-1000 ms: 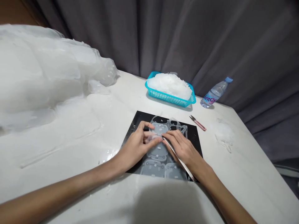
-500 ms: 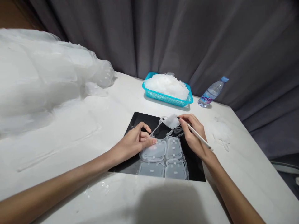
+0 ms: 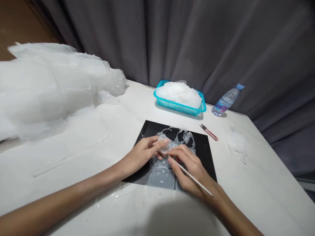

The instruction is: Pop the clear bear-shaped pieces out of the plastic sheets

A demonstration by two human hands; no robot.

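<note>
Right hand: we had brought our right hand (image 3: 190, 164) back from the far side of the black rectangular mat (image 3: 204, 147) to its middle, thumb and fingers pinching a slim white stick (image 3: 194, 179).
Left hand: our left hand (image 3: 145, 150) pinched a translucent plastic piece (image 3: 162, 146) above the mat.
Plastic sheet: our frosted moulded plastic sheet (image 3: 161, 179) lay on the mat.
Basket: turquoise plastic basket (image 3: 178, 105), beyond the mat.

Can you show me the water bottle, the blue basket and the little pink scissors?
Water bottle (image 3: 221, 107), head view, on its label.
Blue basket (image 3: 177, 107), head view, front wall.
Pink scissors (image 3: 215, 138), head view, handle.
</note>
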